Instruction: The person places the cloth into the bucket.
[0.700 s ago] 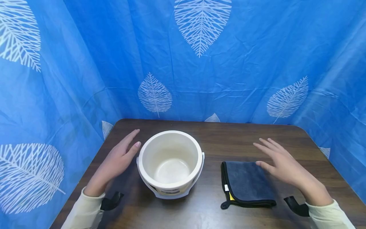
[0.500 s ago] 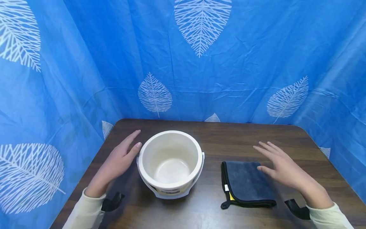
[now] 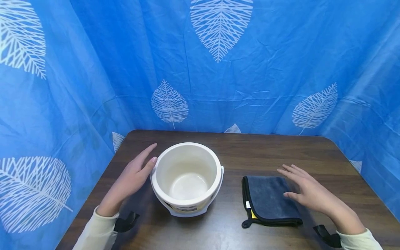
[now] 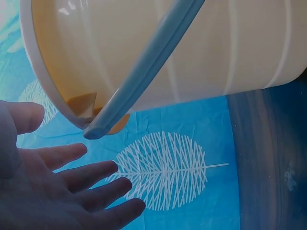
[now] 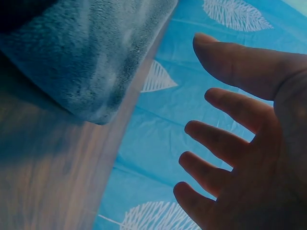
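A white bucket [image 3: 187,203] stands upright left of the table's middle, its inside bare and its pale handle [image 4: 144,72] hanging down against the side. My left hand [image 3: 132,177] is at the bucket's left side, fingers spread and thumb tip close by the rim. In the left wrist view those fingers [image 4: 96,175] hold nothing. A folded dark grey cloth [image 3: 270,198] with black edging, a hanging loop and a yellow patch lies to the right. My right hand [image 3: 312,191] hovers by the cloth's right edge, thumb over its upper right corner, fingers extended and holding nothing.
The brown wooden table [image 3: 231,152] has rounded far corners. Behind and along both sides hangs a blue curtain [image 3: 265,69] with white leaf prints. Black straps [image 3: 126,222] sit at both wrists.
My left hand has moved slightly right, nearer the bucket's rim. My right hand has come down and toward me beside the cloth. Bucket and cloth stay in place.
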`<state>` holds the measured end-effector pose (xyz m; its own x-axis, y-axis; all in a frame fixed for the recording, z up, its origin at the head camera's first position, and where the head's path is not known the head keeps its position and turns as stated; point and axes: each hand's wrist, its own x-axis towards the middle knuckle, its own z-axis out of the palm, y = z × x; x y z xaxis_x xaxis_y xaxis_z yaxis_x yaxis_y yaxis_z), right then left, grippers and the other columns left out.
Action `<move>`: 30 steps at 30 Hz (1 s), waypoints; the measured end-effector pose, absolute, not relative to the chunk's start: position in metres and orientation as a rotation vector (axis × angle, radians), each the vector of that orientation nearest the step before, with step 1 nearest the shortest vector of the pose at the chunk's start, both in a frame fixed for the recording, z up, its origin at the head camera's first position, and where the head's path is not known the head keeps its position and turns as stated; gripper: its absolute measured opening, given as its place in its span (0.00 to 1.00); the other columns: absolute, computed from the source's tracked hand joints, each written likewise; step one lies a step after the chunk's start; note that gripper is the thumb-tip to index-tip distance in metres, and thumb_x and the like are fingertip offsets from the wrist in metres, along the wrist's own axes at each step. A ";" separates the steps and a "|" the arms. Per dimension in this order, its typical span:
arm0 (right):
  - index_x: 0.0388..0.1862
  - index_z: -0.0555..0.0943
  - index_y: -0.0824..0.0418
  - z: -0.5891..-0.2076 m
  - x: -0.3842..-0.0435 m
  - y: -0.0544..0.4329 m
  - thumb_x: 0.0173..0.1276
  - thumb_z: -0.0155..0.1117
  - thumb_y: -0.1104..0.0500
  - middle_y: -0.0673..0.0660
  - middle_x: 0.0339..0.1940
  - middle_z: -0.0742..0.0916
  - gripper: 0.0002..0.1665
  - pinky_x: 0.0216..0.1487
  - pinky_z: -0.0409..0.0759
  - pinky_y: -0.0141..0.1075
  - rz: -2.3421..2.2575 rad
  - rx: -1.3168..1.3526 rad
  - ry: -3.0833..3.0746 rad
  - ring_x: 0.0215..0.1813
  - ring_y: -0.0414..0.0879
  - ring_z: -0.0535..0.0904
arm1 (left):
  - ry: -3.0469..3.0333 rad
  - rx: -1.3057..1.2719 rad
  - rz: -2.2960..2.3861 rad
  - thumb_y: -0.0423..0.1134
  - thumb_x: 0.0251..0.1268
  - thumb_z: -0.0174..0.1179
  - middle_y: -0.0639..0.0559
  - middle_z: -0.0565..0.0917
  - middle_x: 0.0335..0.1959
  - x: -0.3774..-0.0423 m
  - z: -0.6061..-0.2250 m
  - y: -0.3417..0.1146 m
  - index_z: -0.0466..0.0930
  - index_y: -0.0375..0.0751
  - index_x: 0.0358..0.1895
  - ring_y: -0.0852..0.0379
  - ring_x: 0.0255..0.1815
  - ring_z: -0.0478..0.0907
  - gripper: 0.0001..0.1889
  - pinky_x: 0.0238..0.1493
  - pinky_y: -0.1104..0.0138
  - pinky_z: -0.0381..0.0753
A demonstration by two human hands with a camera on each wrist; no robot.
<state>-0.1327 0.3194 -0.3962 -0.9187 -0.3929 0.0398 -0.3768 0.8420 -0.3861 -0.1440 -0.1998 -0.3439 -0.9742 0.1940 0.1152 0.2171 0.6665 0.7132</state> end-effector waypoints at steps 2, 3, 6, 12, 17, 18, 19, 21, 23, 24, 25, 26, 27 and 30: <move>0.71 0.73 0.67 -0.398 -0.132 0.320 0.56 0.80 0.60 0.74 0.72 0.70 0.45 0.61 0.60 0.76 -0.615 -0.624 2.962 0.72 0.78 0.58 | -2.846 -0.345 -1.230 0.53 0.82 0.46 0.37 0.57 0.80 -0.143 -0.344 -0.199 0.54 0.40 0.81 0.33 0.79 0.53 0.33 0.71 0.34 0.56; 0.71 0.73 0.67 -0.399 -0.131 0.320 0.56 0.80 0.60 0.74 0.72 0.70 0.44 0.61 0.60 0.76 -0.618 -0.626 2.955 0.72 0.78 0.58 | -2.845 -0.344 -1.233 0.53 0.82 0.46 0.37 0.58 0.80 -0.143 -0.344 -0.198 0.54 0.40 0.81 0.33 0.79 0.53 0.33 0.71 0.34 0.56; 0.71 0.73 0.66 -0.403 -0.130 0.320 0.55 0.80 0.60 0.74 0.72 0.70 0.44 0.61 0.61 0.76 -0.620 -0.617 2.941 0.72 0.78 0.58 | -2.844 -0.343 -1.242 0.53 0.82 0.46 0.37 0.58 0.80 -0.143 -0.345 -0.198 0.55 0.40 0.81 0.33 0.79 0.53 0.33 0.71 0.34 0.56; 0.70 0.74 0.66 -0.408 -0.127 0.320 0.54 0.81 0.61 0.75 0.72 0.71 0.44 0.60 0.62 0.76 -0.624 -0.578 2.899 0.72 0.78 0.58 | -2.832 -0.354 -1.273 0.52 0.82 0.46 0.37 0.59 0.79 -0.143 -0.347 -0.197 0.55 0.40 0.80 0.34 0.79 0.54 0.32 0.71 0.35 0.56; 0.70 0.75 0.65 -0.411 -0.128 0.320 0.53 0.81 0.61 0.75 0.72 0.70 0.44 0.60 0.63 0.75 -0.611 -0.566 2.831 0.72 0.79 0.58 | -2.845 -0.347 -1.307 0.53 0.82 0.46 0.36 0.58 0.79 -0.142 -0.349 -0.196 0.55 0.41 0.80 0.32 0.78 0.54 0.33 0.70 0.34 0.56; 0.70 0.75 0.65 -0.411 -0.128 0.320 0.52 0.81 0.62 0.75 0.72 0.70 0.45 0.60 0.64 0.75 -0.609 -0.561 2.816 0.72 0.79 0.58 | -2.847 -0.344 -1.314 0.53 0.82 0.45 0.36 0.58 0.79 -0.142 -0.349 -0.196 0.55 0.41 0.80 0.32 0.78 0.54 0.33 0.70 0.34 0.57; 0.70 0.74 0.65 -0.412 -0.128 0.320 0.52 0.82 0.62 0.75 0.72 0.70 0.45 0.60 0.64 0.75 -0.603 -0.553 2.803 0.72 0.79 0.58 | -2.849 -0.342 -1.319 0.53 0.82 0.45 0.36 0.58 0.79 -0.142 -0.350 -0.196 0.55 0.41 0.81 0.32 0.78 0.54 0.32 0.70 0.34 0.57; 0.70 0.74 0.65 -0.413 -0.128 0.320 0.51 0.82 0.62 0.75 0.72 0.70 0.46 0.60 0.64 0.75 -0.599 -0.530 2.783 0.72 0.79 0.58 | -2.849 -0.343 -1.329 0.53 0.82 0.45 0.36 0.58 0.79 -0.142 -0.351 -0.195 0.55 0.41 0.81 0.32 0.78 0.54 0.32 0.70 0.34 0.57; 0.70 0.74 0.64 -0.414 -0.128 0.320 0.50 0.83 0.62 0.75 0.73 0.69 0.47 0.60 0.65 0.75 -0.600 -0.507 2.764 0.72 0.79 0.57 | -2.845 -0.343 -1.343 0.52 0.83 0.45 0.36 0.58 0.79 -0.142 -0.352 -0.195 0.55 0.41 0.80 0.33 0.78 0.54 0.32 0.70 0.34 0.57; 0.71 0.74 0.64 -0.414 -0.128 0.320 0.50 0.83 0.62 0.75 0.73 0.69 0.47 0.60 0.65 0.75 -0.602 -0.493 2.752 0.72 0.79 0.57 | -2.843 -0.346 -1.349 0.51 0.83 0.45 0.36 0.58 0.79 -0.142 -0.352 -0.195 0.55 0.41 0.80 0.32 0.78 0.55 0.32 0.70 0.35 0.57; 0.71 0.74 0.64 -0.415 -0.128 0.321 0.49 0.83 0.62 0.76 0.73 0.69 0.48 0.60 0.66 0.74 -0.606 -0.482 2.742 0.72 0.79 0.57 | -2.842 -0.348 -1.354 0.51 0.83 0.45 0.36 0.58 0.79 -0.142 -0.352 -0.195 0.55 0.41 0.80 0.33 0.78 0.55 0.31 0.70 0.35 0.57; 0.71 0.74 0.64 -0.416 -0.128 0.321 0.49 0.83 0.62 0.76 0.73 0.68 0.48 0.59 0.66 0.74 -0.614 -0.475 2.732 0.73 0.79 0.57 | -2.840 -0.348 -1.362 0.50 0.83 0.45 0.36 0.58 0.79 -0.142 -0.352 -0.194 0.55 0.41 0.80 0.33 0.78 0.55 0.31 0.70 0.35 0.57; 0.71 0.74 0.64 -0.417 -0.128 0.322 0.49 0.83 0.62 0.76 0.73 0.68 0.49 0.59 0.67 0.73 -0.621 -0.470 2.721 0.72 0.79 0.57 | -2.840 -0.351 -1.369 0.50 0.83 0.45 0.36 0.58 0.79 -0.142 -0.352 -0.194 0.55 0.41 0.81 0.33 0.78 0.55 0.31 0.70 0.35 0.58; 0.71 0.73 0.65 -0.420 -0.129 0.323 0.48 0.83 0.63 0.77 0.73 0.67 0.49 0.59 0.69 0.72 -0.634 -0.466 2.694 0.73 0.79 0.57 | -2.837 -0.358 -1.391 0.50 0.83 0.45 0.36 0.58 0.79 -0.143 -0.352 -0.193 0.54 0.41 0.81 0.33 0.78 0.55 0.31 0.70 0.36 0.58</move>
